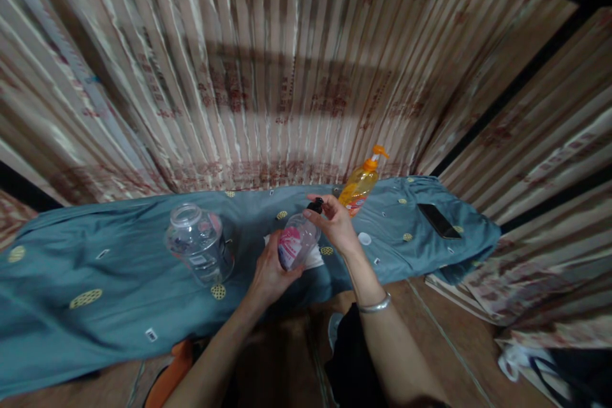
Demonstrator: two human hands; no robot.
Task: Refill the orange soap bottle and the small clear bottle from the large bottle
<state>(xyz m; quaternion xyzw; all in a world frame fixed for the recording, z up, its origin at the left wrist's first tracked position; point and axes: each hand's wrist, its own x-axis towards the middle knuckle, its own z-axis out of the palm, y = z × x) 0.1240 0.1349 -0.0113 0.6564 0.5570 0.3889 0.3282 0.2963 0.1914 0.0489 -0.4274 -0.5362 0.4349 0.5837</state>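
My left hand [270, 274] is wrapped round the lower body of a small clear bottle with a pink label [296, 242], held tilted above the blue cloth. The fingers of my right hand [335, 223] are pinched on the bottle's black cap [315, 206] at its upper end. A silver bangle [375, 306] sits on my right wrist. Something white [315, 260] lies on the cloth under the bottle, mostly hidden.
A blue patterned cloth [95, 280] covers a low surface. On it stand a clear glass jar [198, 242] at the left, an orange pump bottle [361, 183] behind my right hand, a small white cap [364, 239] and a dark phone [438, 220]. Striped curtains hang behind.
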